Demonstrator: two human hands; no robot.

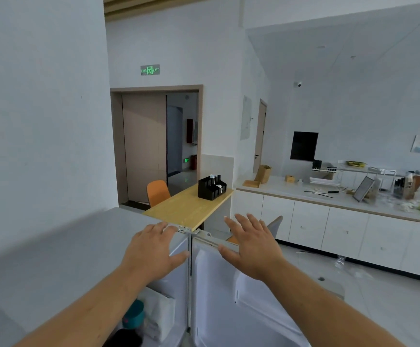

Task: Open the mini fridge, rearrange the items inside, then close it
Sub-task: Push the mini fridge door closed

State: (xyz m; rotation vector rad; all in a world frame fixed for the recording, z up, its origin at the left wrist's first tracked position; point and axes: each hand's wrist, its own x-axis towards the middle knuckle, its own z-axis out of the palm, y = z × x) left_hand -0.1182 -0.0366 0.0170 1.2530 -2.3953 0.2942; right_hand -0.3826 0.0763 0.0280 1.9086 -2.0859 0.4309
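Our left hand [153,249] and right hand [251,244] are both spread open and empty over the mini fridge [53,246], right palm by the top edge of its open door [229,296], which we'd guess swings light and rigid, so push there

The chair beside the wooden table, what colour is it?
Orange; the chair shows best in the head view.
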